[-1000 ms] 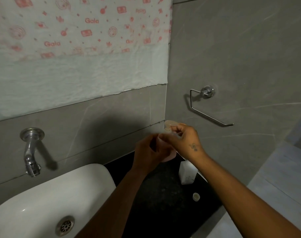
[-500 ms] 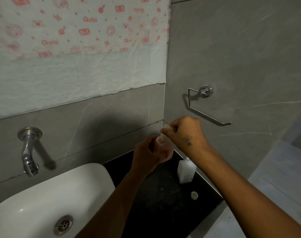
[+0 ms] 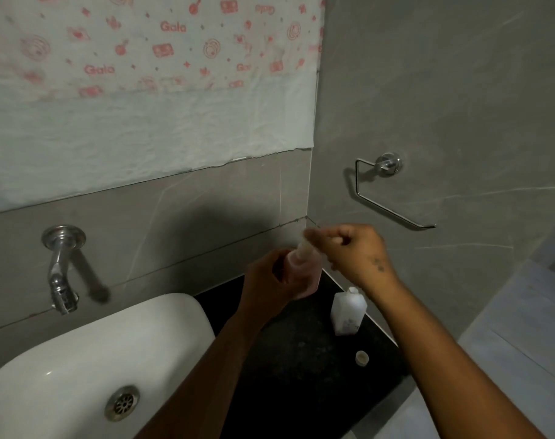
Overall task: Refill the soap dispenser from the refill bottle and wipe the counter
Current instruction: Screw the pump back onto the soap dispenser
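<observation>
while the left hand [image 3: 271, 282] wraps the pink soap dispenser [image 3: 304, 274] above the dark surface [image 3: 301, 359], the right hand [image 3: 352, 251] pinches its top, fingers closed. the small plastic body looks light and likely slick with soap, so a full grip around the middle suits it. the white refill bottle [image 3: 348, 312] stands uncapped nearby, its cap [image 3: 362, 357] loose beside it.

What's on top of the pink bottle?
The right hand is pinching the pale pump top on the pink translucent soap bottle, which the left hand grips. Fingers cover the nozzle tip.
</observation>
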